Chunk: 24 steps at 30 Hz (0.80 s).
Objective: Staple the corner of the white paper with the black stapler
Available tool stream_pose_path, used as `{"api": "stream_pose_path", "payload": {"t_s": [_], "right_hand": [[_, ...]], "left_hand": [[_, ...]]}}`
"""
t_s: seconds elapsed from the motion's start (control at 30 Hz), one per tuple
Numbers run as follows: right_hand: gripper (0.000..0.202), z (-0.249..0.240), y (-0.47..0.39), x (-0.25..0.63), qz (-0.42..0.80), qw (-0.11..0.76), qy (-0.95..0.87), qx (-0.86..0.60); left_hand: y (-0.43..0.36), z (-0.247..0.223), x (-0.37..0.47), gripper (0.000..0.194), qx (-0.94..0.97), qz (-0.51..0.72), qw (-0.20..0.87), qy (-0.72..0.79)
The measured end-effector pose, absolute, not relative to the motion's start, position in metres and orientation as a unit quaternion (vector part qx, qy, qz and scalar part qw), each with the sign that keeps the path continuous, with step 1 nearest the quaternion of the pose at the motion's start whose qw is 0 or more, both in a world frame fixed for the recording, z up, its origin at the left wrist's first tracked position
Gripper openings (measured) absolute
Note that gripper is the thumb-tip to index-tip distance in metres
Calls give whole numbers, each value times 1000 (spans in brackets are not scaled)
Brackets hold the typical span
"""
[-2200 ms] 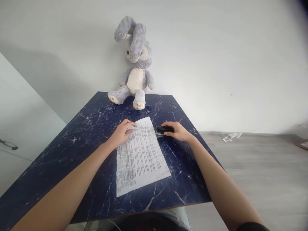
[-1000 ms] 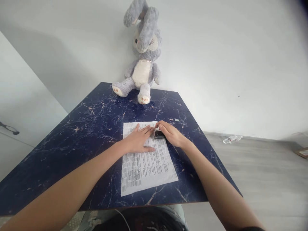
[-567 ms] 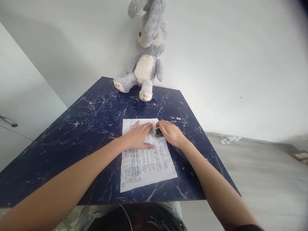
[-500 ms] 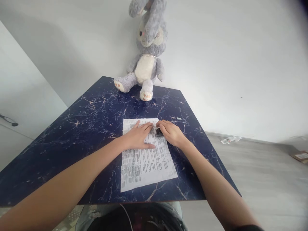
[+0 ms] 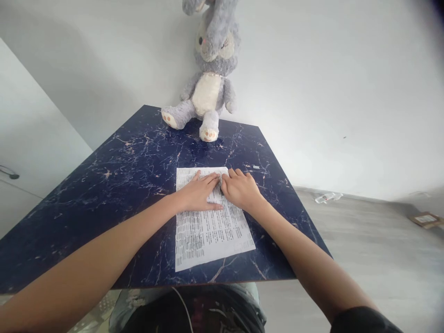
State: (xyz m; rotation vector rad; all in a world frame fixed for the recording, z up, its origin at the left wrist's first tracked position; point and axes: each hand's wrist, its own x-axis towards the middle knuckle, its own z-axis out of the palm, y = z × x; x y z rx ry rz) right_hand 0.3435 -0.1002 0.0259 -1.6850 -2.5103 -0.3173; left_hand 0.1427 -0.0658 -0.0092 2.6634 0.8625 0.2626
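A printed sheet of paper point(image 5: 215, 240) lies on the dark blue marbled table point(image 5: 138, 152), close to its front edge. My left hand point(image 5: 199, 192) rests flat on the upper part of the paper, fingers spread. At the paper's upper right edge, my right hand point(image 5: 239, 187) is closed over a small black stapler point(image 5: 221, 186). Only a dark sliver of the stapler shows between the two hands; my fingers hide the rest, so its shape is hard to confirm.
A grey plush rabbit point(image 5: 210, 92) sits at the table's far end against the wall. Beyond my right hand lies a small white piece point(image 5: 255, 167). On the floor to the right are a clear plastic bottle point(image 5: 326, 198) and a cardboard box point(image 5: 426, 219).
My right hand has shifted slightly left and curled tighter over the stapler, covering most of it. My left hand stays flat on the paper. The whole view has moved a little.
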Motion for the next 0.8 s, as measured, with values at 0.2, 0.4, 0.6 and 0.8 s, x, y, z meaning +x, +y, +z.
{"api": "stream_pose_path", "payload": {"t_s": [0.2,0.4,0.6,0.8], "right_hand": [[43,31,-98,351,-61,53,-824,-562],[49,43,-94,375,-28,86,-822,-563],[30,65,-109,379,11,243,-857,-453],[25,60,-132,352,90,46,-960,-261]], "left_hand": [[-66,-1,138,98,929,96,186,305],[-62,4,133,76,916,106,235,309],[-56,1,134,45,888,148,276,337],[-54,-7,133,48,896,163,252,329]]}}
